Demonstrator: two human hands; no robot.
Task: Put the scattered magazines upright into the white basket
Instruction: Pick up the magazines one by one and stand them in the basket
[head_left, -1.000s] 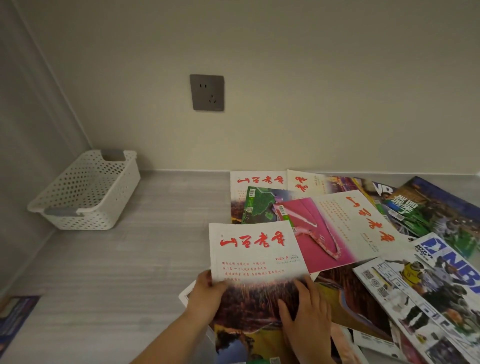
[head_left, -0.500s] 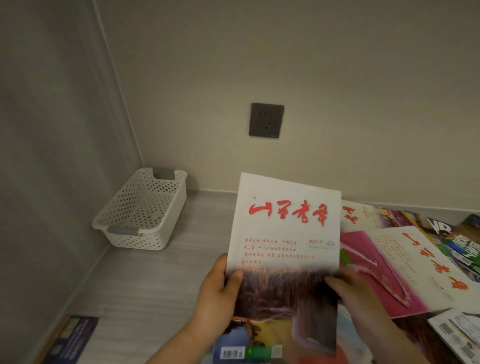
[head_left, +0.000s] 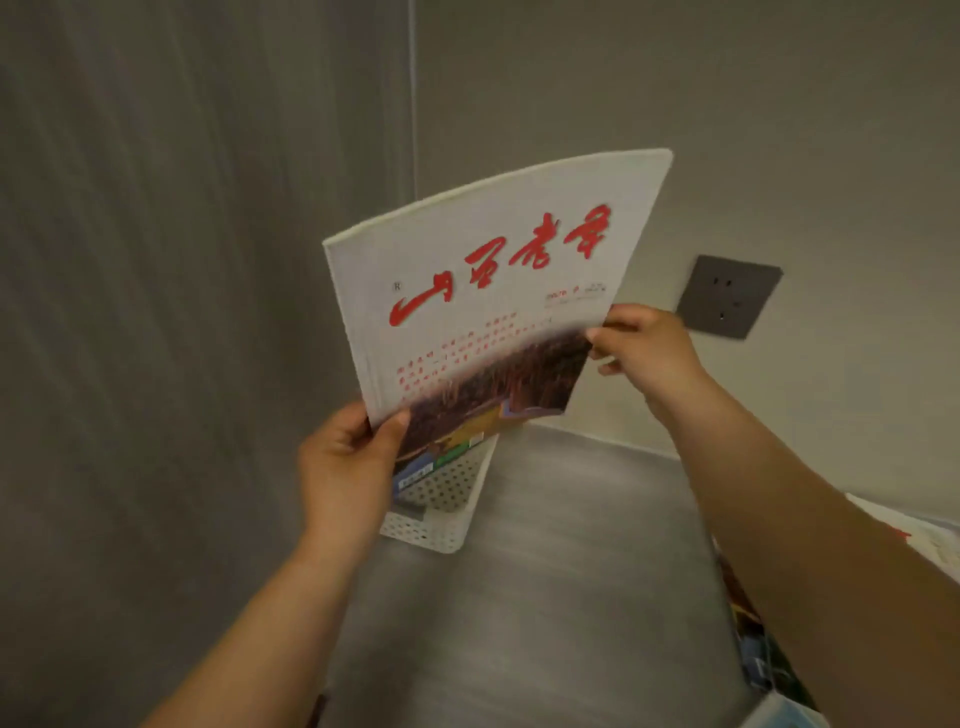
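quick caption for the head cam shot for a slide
Left hand and right hand hold a red-titled magazine up, partly hiding the white basket.

We see 2 bare hands, the left hand (head_left: 345, 467) and the right hand (head_left: 644, 348), and 2 bare forearms (head_left: 270, 634), uncovered all the way to the frame's edge.

magazine (head_left: 483, 291): paper, cover smooth w/ slight sheen, page edges matt off-white | white basket (head_left: 431, 532): plastic, perforated, matt | tabletop (head_left: 571, 571): grey wood-grain look, smooth, matt | side panel (head_left: 156, 260): streaky grey grain, matt | wall (head_left: 675, 104): beige, flat matt finish | socket plate (head_left: 727, 296): dk grey plastic, satin
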